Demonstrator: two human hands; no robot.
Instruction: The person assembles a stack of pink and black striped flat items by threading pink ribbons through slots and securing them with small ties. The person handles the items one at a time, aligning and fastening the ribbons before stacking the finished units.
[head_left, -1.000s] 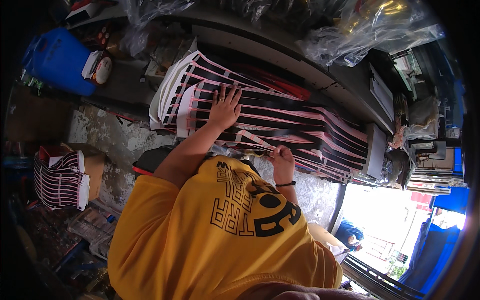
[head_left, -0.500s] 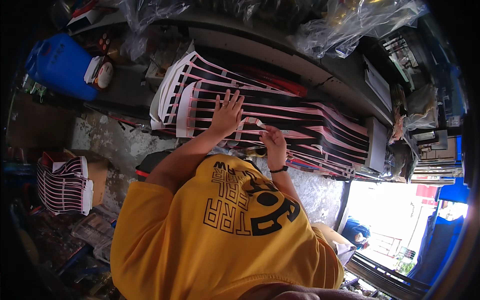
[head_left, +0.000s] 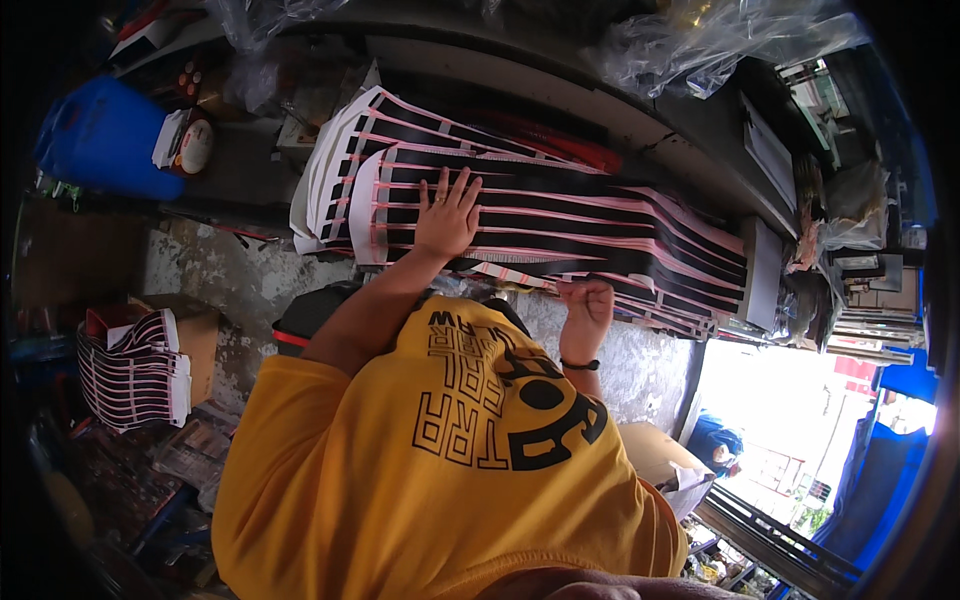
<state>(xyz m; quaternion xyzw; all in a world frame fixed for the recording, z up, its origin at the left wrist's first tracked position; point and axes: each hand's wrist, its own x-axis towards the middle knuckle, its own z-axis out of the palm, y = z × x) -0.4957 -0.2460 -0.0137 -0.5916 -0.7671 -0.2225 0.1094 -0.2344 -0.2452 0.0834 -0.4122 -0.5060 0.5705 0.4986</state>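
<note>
Long printed sheets (head_left: pixel 600 205) with black bands and pink-white lines lie in a layered stack across the bench before me. My left hand (head_left: pixel 448 216) rests flat on the top sheet towards its left end, fingers spread. At the near edge, my right hand (head_left: pixel 588 308) has thumb and fingers pinched on the end of a narrow pink-white strip (head_left: pixel 515 276). This strip runs slanting from beside my left wrist to the right fingertips. Whether its left end is still joined to the sheet, I cannot tell. The right-hand fingers are curled in.
A blue plastic jerrycan (head_left: pixel 105 140) stands at the far left. Behind the stack lies a long red object (head_left: pixel 580 152) below a ledge. Clear plastic bags (head_left: pixel 740 50) hang over at the upper right. Lower left, more striped sheets (head_left: pixel 130 375) lean by a cardboard box (head_left: pixel 200 345).
My right hand has drawn towards me and to the right with the strip. Before, the strip curled up over the sheet; now it lies straighter along the near edge. The left hand stays pressed flat.
</note>
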